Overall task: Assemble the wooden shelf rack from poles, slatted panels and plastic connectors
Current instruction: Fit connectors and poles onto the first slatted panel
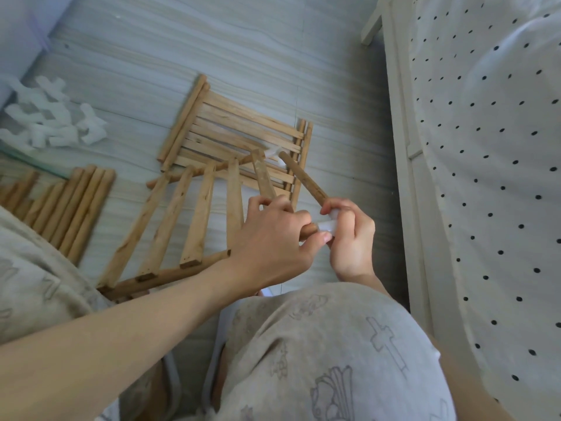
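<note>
My left hand (273, 238) grips the end rail of a slatted panel (170, 226) held tilted above the floor. A white plastic connector (328, 226) sits on that rail's end, and my right hand (349, 238) holds it. A short wooden pole (303, 177) sticks up and away from the connector. At the panel's far corner another white connector (271, 152) shows. More slatted panels (239, 132) lie stacked flat on the floor beyond.
A row of loose poles (73, 205) lies on the floor at left. Several white connectors (51, 117) are heaped at far left. A bed with dotted sheet (485, 147) and white frame runs along the right. My knees fill the bottom.
</note>
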Demonstrator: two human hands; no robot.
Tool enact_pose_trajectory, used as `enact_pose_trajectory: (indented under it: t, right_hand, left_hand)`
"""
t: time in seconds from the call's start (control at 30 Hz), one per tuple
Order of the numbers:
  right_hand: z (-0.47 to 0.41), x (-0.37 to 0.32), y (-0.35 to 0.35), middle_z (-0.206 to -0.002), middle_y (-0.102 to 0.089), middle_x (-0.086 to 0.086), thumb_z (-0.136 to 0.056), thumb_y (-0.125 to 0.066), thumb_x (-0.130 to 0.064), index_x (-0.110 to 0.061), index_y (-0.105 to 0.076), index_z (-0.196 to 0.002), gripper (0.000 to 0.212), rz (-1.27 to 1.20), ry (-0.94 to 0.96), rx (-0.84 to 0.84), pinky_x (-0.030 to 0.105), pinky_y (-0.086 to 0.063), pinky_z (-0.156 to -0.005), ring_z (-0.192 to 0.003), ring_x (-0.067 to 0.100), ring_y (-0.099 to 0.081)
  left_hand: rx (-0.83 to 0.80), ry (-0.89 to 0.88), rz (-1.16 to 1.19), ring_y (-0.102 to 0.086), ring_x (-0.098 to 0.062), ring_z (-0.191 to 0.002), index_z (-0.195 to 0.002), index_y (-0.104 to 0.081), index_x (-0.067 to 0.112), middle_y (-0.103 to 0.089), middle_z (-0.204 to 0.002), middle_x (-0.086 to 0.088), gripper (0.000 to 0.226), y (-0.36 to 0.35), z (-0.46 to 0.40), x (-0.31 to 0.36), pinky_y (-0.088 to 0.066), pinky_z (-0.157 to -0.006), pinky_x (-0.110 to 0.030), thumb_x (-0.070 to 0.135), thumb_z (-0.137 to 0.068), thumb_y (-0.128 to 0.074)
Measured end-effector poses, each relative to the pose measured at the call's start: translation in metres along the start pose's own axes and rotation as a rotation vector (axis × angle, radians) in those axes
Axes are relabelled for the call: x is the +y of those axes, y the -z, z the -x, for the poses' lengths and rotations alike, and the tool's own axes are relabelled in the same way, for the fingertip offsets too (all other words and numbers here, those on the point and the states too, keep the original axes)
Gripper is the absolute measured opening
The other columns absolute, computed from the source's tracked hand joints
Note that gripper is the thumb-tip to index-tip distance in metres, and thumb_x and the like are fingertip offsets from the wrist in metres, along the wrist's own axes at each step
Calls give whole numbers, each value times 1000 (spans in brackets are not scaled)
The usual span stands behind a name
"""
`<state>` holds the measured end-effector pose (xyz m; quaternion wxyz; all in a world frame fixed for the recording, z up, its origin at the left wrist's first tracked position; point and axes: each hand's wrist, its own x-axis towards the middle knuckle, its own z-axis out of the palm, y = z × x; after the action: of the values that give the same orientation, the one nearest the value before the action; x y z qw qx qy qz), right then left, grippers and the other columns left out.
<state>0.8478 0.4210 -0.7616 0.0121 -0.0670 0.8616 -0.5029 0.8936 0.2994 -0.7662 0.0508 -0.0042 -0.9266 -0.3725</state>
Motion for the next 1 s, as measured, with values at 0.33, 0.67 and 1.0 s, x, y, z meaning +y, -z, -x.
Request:
enact_pose_trajectory:
  t: [0.33, 0.67, 1.0]
  right_hand:
    - [2, 1, -3, -71, -58, -12, -79, -30, -19, -26, -56, -68, 28, 17, -20, -26, 9, -37, -59, -74, 14, -51]
    - [1, 7, -2, -77, -61, -13, -79, -28, -24, -26, -57, -72, 30, 35, -71, -93, 15, -43, -66, -80, 7, -56]
    - [-54, -51, 26, -54, -45, 4, -99, -31, -39, -13, -60, -91, 40, -281, -411, -313, 19, -27, -43, -44, 16, -35]
  left_hand:
    - [-21, 22, -57, -30, -3, -76, -57, -40, 27, -46, -56, 11, 38, 3, 4, 0, -20, -89, -31, 53, -83, -34]
    - [-72, 55, -101, -34, -4, -80, -55, -32, 28, -43, -56, 12, 43, 3, 4, 1, -22, -89, -32, 50, -90, -44]
    - [-182, -76, -265, -42, -23, -116, -112, -54, 20, -50, -116, 1, 21, 57, -49, 0, -38, -85, -36, 27, -93, -50]
